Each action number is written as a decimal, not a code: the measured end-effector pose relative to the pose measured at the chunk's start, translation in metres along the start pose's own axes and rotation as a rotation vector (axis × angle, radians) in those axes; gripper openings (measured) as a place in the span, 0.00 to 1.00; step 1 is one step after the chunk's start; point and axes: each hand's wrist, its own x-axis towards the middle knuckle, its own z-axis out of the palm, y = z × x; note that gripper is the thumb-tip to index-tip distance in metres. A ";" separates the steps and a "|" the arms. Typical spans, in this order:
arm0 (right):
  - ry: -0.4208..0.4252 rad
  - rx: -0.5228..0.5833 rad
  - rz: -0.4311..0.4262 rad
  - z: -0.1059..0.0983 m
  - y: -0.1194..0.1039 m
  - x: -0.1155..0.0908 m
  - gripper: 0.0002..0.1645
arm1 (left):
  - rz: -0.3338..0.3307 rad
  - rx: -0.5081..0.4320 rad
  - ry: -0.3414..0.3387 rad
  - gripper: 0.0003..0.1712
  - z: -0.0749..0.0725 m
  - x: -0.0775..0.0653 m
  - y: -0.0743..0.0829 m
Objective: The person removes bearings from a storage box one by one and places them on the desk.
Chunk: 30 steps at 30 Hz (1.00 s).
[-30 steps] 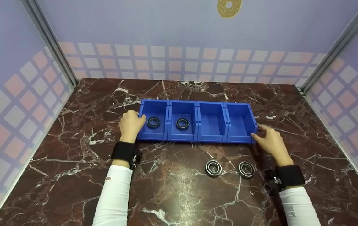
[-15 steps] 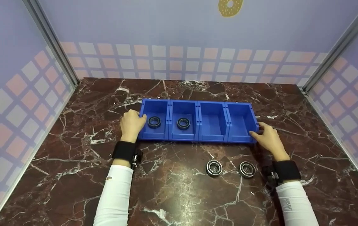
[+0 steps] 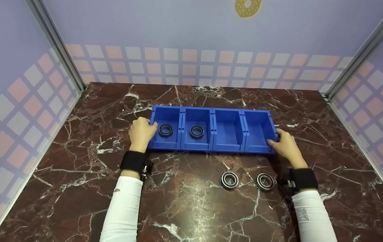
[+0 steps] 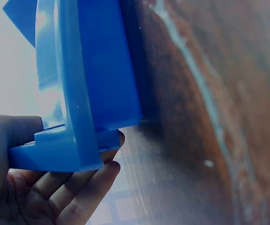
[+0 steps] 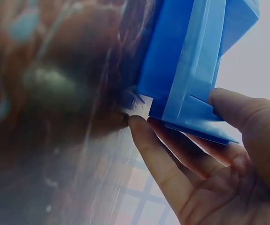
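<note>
A row of joined blue storage bins (image 3: 229,147) lies across the table. My left hand (image 3: 141,133) grips its left end, thumb over the side wall's edge and fingers along the outside. At the opposite end my right hand (image 3: 286,145) holds the wall the same way; in the right wrist view its thumb presses the front corner (image 5: 196,105) while the fingers reach beneath. The leftmost bin contains a ball bearing (image 3: 165,134), and the one beside it another bearing (image 3: 196,136). Two more, a left bearing (image 3: 229,185) and a right bearing (image 3: 265,187), lie in front of the row.
The dark red marbled tabletop (image 3: 87,188) has white veins and a glare patch near the front. Patterned panels enclose it: a back wall (image 3: 191,30), a left wall (image 3: 6,111) and a right wall (image 3: 379,97), with metal posts at the corners.
My right hand and forearm have drawn slightly inward against the bins' right end. The left hand keeps its hold. The whole head view has shifted a little; the bearings keep their places.
</note>
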 end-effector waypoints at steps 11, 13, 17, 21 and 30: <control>-0.009 0.014 0.012 0.001 0.003 0.005 0.27 | -0.003 0.002 -0.002 0.20 -0.001 0.000 0.002; -0.012 0.017 0.014 0.001 0.003 0.005 0.27 | -0.005 0.003 -0.003 0.20 0.000 0.000 0.002; -0.020 0.022 0.017 0.001 0.004 0.006 0.27 | -0.013 0.009 -0.005 0.20 0.000 0.000 0.002; -0.023 0.029 0.016 0.002 0.004 0.006 0.27 | -0.016 0.015 -0.002 0.20 0.000 0.000 0.001; -0.021 0.034 0.015 0.002 0.003 0.004 0.27 | -0.010 0.004 0.006 0.18 0.000 -0.001 0.000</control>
